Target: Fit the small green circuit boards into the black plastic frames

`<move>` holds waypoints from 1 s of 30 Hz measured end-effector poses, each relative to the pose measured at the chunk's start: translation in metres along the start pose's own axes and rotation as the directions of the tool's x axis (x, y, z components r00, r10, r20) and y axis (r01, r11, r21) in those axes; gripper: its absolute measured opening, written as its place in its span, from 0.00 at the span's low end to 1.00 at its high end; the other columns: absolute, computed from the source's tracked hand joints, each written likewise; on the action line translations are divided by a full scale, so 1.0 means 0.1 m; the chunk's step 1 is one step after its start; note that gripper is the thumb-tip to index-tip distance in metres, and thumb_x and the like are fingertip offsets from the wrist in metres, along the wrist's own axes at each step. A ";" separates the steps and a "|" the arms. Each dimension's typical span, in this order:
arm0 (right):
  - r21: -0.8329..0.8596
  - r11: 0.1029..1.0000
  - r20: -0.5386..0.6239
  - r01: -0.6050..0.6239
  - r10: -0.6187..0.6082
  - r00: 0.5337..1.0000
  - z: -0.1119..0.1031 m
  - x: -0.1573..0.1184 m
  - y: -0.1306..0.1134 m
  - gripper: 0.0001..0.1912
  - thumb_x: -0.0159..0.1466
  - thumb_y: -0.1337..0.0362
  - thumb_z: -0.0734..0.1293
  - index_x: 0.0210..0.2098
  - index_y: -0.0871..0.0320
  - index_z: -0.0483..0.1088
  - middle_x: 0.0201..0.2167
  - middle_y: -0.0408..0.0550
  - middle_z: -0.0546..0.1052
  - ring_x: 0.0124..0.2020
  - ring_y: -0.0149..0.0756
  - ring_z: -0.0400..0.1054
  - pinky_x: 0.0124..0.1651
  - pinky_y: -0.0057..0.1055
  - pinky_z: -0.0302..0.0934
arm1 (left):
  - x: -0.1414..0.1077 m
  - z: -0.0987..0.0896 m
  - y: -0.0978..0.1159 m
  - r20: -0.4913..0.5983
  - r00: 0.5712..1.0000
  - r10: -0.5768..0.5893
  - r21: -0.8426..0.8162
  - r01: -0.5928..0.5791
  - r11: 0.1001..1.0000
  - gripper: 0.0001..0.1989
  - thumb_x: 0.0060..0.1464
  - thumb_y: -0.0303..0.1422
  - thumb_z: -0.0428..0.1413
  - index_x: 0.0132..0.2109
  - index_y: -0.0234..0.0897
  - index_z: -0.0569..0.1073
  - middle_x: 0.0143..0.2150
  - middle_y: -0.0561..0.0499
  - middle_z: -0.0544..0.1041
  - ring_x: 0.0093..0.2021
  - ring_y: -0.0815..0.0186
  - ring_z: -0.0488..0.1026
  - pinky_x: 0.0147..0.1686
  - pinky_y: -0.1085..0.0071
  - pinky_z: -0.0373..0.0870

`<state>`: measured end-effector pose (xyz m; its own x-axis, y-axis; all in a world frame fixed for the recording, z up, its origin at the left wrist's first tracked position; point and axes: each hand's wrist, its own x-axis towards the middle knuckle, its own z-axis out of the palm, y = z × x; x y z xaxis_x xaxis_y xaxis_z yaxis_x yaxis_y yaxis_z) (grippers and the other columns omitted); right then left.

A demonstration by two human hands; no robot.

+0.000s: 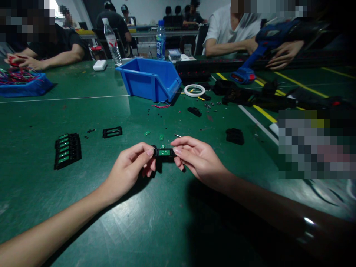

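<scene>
Between my two hands is a small black plastic frame with a green circuit board [164,152] set in it. My left hand [135,163] pinches its left end with thumb and forefinger. At the other end, my right hand [198,157] is closed on it the same way. Just beyond lie loose green circuit boards [161,137] and a thin metal pin-like tool [178,135], partly hidden by the right fingers. An empty black frame [112,132] rests to the left. Farther left, several black frames with green boards [67,150] sit in a row.
A blue bin [144,79] stands ahead, with a white tape ring [194,90] and scattered screws [209,107] beside it. Black parts [234,136] lie to the right. Across the table, a person holds a blue power drill [260,52]; another works by a blue tray [30,84].
</scene>
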<state>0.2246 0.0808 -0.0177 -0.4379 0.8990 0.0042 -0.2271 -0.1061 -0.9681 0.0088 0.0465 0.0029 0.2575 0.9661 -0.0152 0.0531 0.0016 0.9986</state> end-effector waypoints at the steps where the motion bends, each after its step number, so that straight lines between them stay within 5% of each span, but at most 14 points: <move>1: 0.005 1.000 0.003 0.003 -0.003 1.000 0.00 0.00 0.00 0.11 0.66 0.61 0.71 0.45 0.58 0.73 0.25 0.42 0.73 0.25 0.30 0.68 0.26 0.28 0.59 | 0.00 0.00 0.00 -0.004 1.000 0.004 0.001 -0.004 1.000 0.15 0.68 0.40 0.53 0.35 0.35 0.70 0.28 0.54 0.74 0.25 0.72 0.68 0.27 0.74 0.64; 30: -0.006 0.999 0.000 -0.042 0.042 0.999 0.02 0.00 -0.03 0.13 0.67 0.57 0.70 0.46 0.58 0.73 0.25 0.44 0.74 0.25 0.32 0.69 0.26 0.29 0.60 | -0.02 0.00 0.00 -0.035 0.999 0.028 0.020 -0.027 0.999 0.12 0.66 0.39 0.56 0.37 0.35 0.73 0.27 0.54 0.73 0.25 0.71 0.68 0.26 0.74 0.65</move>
<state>0.2236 0.0802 -0.0145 -0.4472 0.8937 -0.0362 -0.2036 -0.1411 -0.9688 0.0085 0.0443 0.0029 0.2251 0.9742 0.0145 0.0654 -0.0300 0.9974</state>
